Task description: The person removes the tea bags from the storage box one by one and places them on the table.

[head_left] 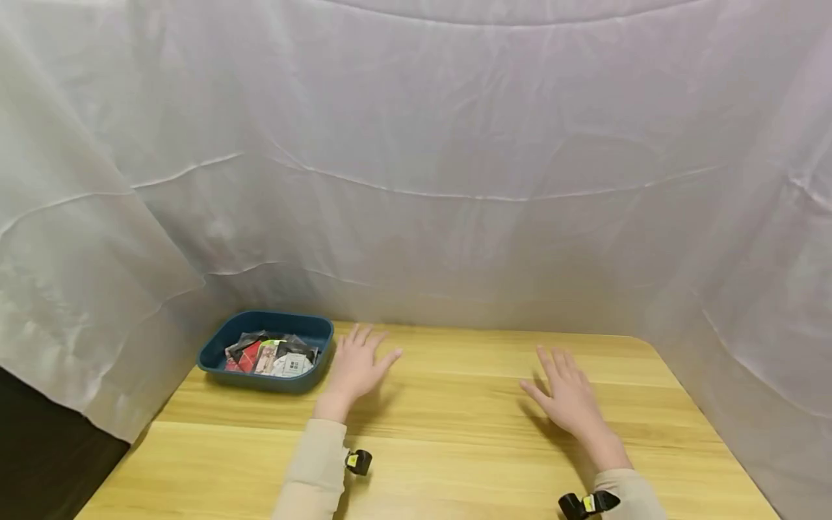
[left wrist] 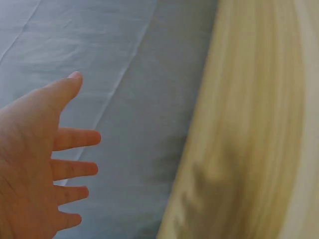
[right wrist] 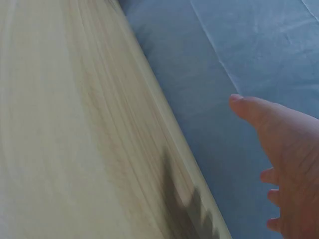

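My left hand (head_left: pixel 356 367) hovers over the wooden table (head_left: pixel 455 404), fingers spread and nothing in it. Just to its left stands a dark blue basin (head_left: pixel 260 385) holding several flat packets (head_left: pixel 273 357) in red, black, white and a bit of green, some in clear wrapping. My right hand (head_left: pixel 568 393) is likewise spread and bare, over the right half of the table, casting a shadow on the wood. In the left wrist view the left hand (left wrist: pixel 30 159) shows thumb and fingers apart; in the right wrist view the right hand (right wrist: pixel 294 164) has its thumb stretched out.
Pale grey cloth (head_left: pixel 455 245) hangs behind the table and along both sides. The table's rounded back right corner (head_left: pixel 640 343) lies close to the cloth. A black area (head_left: pixel 52 448) shows at the lower left. Each sleeve carries a small black wrist camera (head_left: pixel 359 461).
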Tool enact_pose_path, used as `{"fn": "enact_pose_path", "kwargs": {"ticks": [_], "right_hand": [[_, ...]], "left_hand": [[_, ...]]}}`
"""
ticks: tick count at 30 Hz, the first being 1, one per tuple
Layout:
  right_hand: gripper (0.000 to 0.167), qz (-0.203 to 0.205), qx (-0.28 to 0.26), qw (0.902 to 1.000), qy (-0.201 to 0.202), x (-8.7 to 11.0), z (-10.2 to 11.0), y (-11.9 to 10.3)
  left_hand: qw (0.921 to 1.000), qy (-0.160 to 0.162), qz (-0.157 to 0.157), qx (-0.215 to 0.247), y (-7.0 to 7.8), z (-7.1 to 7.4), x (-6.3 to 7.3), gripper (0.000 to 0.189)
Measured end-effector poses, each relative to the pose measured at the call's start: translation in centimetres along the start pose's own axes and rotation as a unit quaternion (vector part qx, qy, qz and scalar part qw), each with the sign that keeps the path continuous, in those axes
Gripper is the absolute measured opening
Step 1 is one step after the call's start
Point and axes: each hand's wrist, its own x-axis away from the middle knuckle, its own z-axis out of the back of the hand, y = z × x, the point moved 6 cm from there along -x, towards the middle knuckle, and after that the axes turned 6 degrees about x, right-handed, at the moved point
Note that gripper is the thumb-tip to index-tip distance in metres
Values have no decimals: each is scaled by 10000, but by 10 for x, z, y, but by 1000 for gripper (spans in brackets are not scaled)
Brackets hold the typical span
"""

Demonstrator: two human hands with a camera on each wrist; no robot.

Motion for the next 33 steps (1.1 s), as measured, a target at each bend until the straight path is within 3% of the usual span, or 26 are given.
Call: {"fn": "enact_pose_path", "kwargs": {"ticks": [9,14,23,33], "right_hand": [[78,285,-222,9992,192,-1,-2,-16],[74,335,-373,9986,193,-2,-6,-27],[71,565,-1057,9927,-106,-14,-18,-69],[69,1005,-1784,9768,-632,-32,-41,-130]], "left_hand": [[9964,694,-3,491,-6,37,4,52],[9942,863,83,638,-11,49,7,48],[9928,1075,115,519,-30,67,13,48],[9921,1248,117,2,-60,93,27,49]]}}
